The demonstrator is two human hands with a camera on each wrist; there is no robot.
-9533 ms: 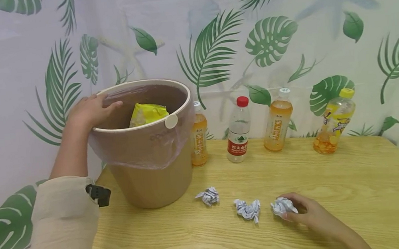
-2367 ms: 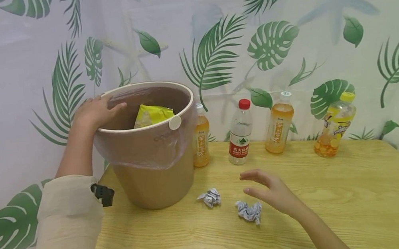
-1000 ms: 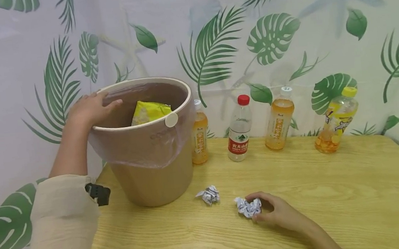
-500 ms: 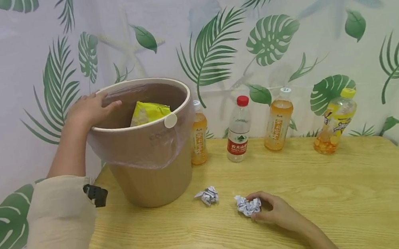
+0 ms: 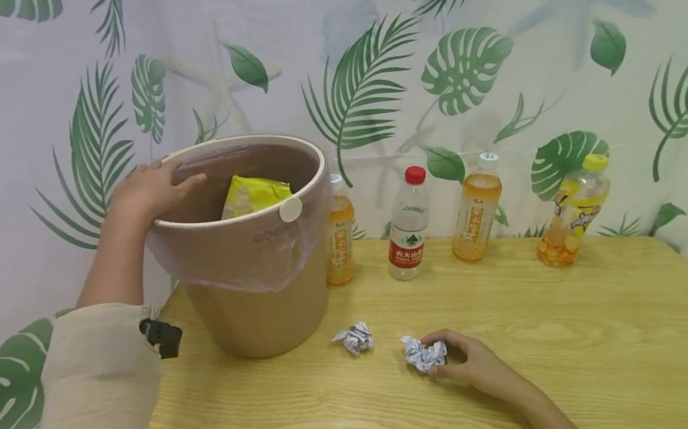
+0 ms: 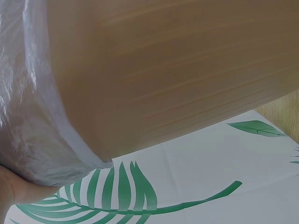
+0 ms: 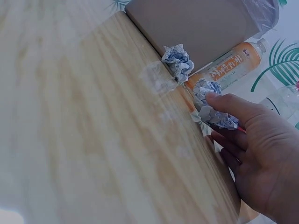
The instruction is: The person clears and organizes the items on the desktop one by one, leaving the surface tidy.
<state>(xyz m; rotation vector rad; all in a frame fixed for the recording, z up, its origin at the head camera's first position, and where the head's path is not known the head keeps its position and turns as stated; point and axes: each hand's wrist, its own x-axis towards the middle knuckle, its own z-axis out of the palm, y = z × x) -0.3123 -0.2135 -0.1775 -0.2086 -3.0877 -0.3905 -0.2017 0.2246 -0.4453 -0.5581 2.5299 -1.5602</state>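
A brown trash bin [image 5: 254, 313] lined with a clear plastic bag stands at the left in the head view. My left hand [image 5: 149, 192] holds its left rim, the thumb reaching inside over the opening. In the left wrist view a bit of that hand [image 6: 21, 189] lies against the bag outside. On the table, my right hand [image 5: 480, 367] pinches a crumpled paper ball [image 5: 422, 354] between thumb and fingers. The right wrist view has the thumb across this ball [image 7: 212, 114]. Another crumpled paper ball [image 5: 356, 338] lies between it and the bin.
A yellow wrapper [image 5: 255, 194] is inside the bin. Behind stand an orange drink bottle [image 5: 340, 239] beside the bin, a red-capped water bottle [image 5: 407, 229], another orange drink bottle [image 5: 476, 212] and a yellow-capped bottle [image 5: 574, 213]. A leaf-patterned cloth backs the wooden table [image 5: 582, 357].
A third paper ball, earlier in my right hand farther right, is gone from the table. The right hand came down from above and took hold of the middle ball. My left hand stayed.
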